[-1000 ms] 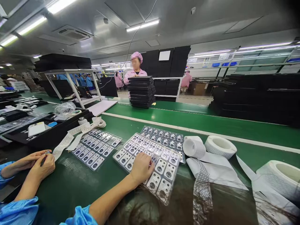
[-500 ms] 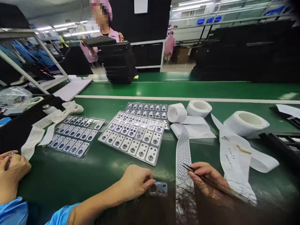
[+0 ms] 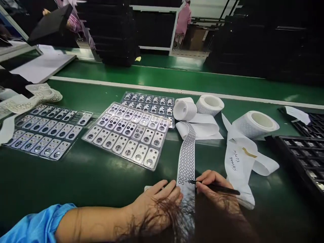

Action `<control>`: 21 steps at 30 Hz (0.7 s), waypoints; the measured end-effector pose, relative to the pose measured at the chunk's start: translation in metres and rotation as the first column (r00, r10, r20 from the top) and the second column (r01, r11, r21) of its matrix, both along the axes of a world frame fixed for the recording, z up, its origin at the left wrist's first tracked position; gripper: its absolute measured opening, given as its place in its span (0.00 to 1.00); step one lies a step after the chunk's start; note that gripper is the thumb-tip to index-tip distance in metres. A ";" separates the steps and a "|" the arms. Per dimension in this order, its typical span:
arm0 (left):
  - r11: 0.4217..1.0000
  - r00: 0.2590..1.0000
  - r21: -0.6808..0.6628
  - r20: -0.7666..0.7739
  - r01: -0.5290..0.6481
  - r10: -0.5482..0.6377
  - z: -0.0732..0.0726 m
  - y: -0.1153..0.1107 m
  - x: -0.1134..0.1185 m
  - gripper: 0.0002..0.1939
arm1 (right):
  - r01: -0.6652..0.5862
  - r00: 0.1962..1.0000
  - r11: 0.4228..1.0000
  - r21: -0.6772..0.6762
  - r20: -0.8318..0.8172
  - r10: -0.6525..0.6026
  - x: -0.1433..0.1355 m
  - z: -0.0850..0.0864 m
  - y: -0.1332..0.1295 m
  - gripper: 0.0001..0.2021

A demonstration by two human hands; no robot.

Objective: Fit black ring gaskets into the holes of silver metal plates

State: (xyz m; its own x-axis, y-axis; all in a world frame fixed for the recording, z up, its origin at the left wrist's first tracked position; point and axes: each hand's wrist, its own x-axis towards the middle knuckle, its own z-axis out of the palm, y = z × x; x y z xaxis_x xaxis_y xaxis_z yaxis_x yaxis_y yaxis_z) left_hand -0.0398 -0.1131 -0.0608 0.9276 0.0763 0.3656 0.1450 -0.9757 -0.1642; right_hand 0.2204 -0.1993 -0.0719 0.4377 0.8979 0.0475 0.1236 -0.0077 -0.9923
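My right hand (image 3: 215,189) is closed round black tweezers (image 3: 222,189). Their tips touch the lower rows of small black rings on a white sticker strip (image 3: 186,162). My left hand (image 3: 159,206) lies palm down, its fingers reaching the strip's left edge. From under that hand peeks a corner of a small plate (image 3: 147,188); the remainder is hidden. Beyond my hands is a clear tray of silvery plates with round holes (image 3: 126,136), overlapping a second tray (image 3: 152,101). A third such tray (image 3: 45,131) lies to the left. Hair blurs the near part of the view.
White label rolls (image 3: 255,125) stand at the right, with a handwritten loose strip (image 3: 235,162). Black compartment trays (image 3: 303,158) sit at the far right. A white board (image 3: 43,67) is at the left. Across the green bench (image 3: 162,76), a person handles a black tray (image 3: 50,27) beside a black stack (image 3: 113,33).
The view has tipped down. My left hand has gone from pinching the small plate's edge to lying over it against the strip. The tweezers have turned more level, their tips still at the rings.
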 end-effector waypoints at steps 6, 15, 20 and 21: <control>0.998 0.994 0.002 -0.095 -0.056 0.056 -0.016 0.001 0.018 0.23 | -0.056 0.984 0.997 0.057 0.171 0.046 -0.012 -0.015 -0.006 0.12; 0.999 0.996 -0.011 -0.079 -0.037 0.036 -0.025 0.000 0.017 0.25 | -0.056 0.974 0.998 0.020 0.219 0.050 -0.017 -0.010 -0.009 0.13; 0.995 0.995 -0.037 -0.038 -0.089 0.087 -0.028 -0.003 0.019 0.23 | -0.038 0.986 0.997 -0.066 0.161 0.048 -0.015 -0.008 -0.014 0.14; 0.994 0.995 -0.047 -0.031 -0.096 0.094 -0.028 -0.004 0.020 0.23 | -0.037 0.986 0.997 -0.074 0.159 0.048 -0.015 -0.008 -0.015 0.14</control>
State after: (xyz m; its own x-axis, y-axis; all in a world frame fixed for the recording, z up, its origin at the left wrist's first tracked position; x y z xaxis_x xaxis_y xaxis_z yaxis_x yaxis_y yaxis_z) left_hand -0.0200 -0.1170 -0.0886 0.9253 0.1814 0.3332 0.2334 -0.9646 -0.1230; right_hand 0.2056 -0.2142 -0.0795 0.3910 0.9190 0.0498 0.2829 -0.0686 -0.9567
